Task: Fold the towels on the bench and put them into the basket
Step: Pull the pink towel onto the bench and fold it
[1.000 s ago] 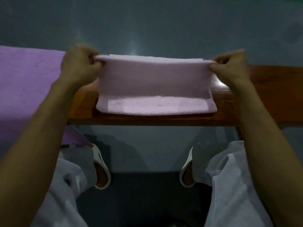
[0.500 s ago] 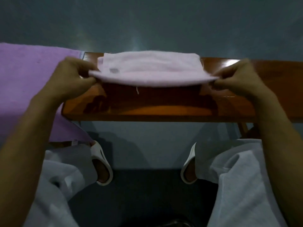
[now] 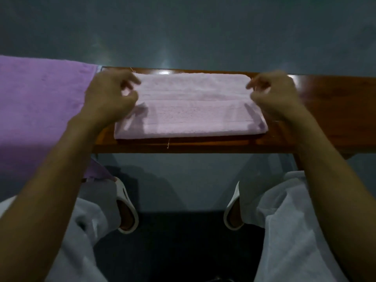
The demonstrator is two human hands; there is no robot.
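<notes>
- A pale pink towel (image 3: 193,110) lies folded in a flat oblong on the brown wooden tabletop (image 3: 325,102). Its long sides run from 9 to 3 o'clock and its near edge sits just inside the tabletop's front lip.
- Fold lines cross the pink towel lengthwise. A loose thread (image 3: 168,143) hangs over the lip at its 6 o'clock side.
- The left hand (image 3: 110,96) is at the towel's 9 o'clock end, with curled fingers and thumb reaching over the short edge.
- The right hand (image 3: 273,94) mirrors it at the 3 o'clock end, knuckles up and fingertips at the far corner.
- The hands are well apart, with the whole towel between them. Both are smeared by motion blur, so it cannot be told whether they pinch the cloth or merely touch it.
- A purple towel (image 3: 40,106) lies spread at 9 o'clock of the pink one. It covers the tabletop's left end, and a part hangs down over the front.
- Towards 6 o'clock, under the tabletop, two white slippers (image 3: 127,210) stand on the grey floor (image 3: 183,33), with pale trousers (image 3: 295,231) above them.
</notes>
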